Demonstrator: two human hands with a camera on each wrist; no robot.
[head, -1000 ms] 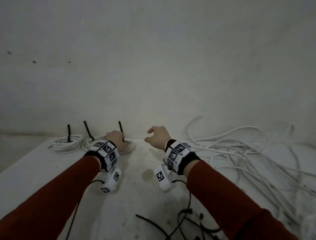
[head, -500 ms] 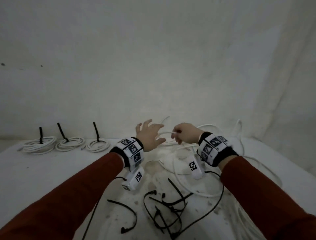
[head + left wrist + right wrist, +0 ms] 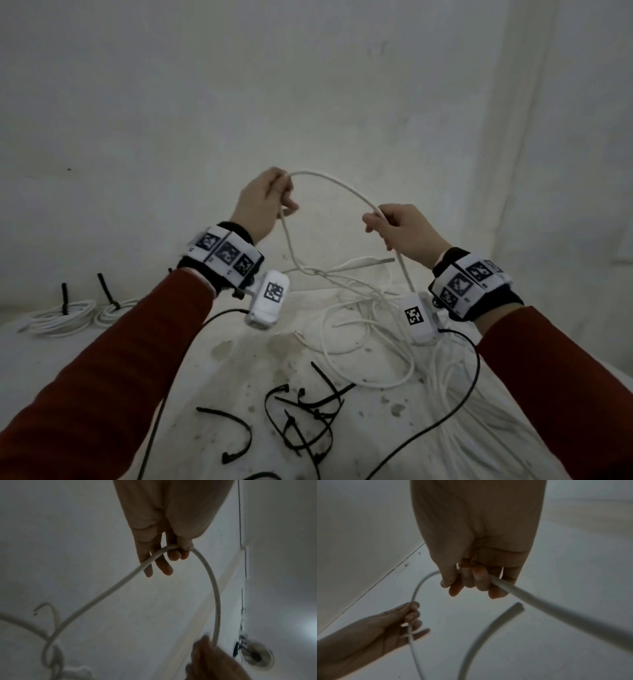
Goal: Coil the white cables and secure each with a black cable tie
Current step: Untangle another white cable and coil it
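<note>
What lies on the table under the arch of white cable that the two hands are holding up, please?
Under the white cable, held by the left hand and right hand, loose white cables lie tangled on the table. Nearer the camera lie black cable ties. The right arm hides more cable.

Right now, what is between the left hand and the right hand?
In the head view, only an arch of white cable spans from left hand to right hand; both hold it, raised above the table.

Both hands raised, fingers curled.
Left hand pinched the cable higher; right hand gripped it lower, arms apart.
</note>
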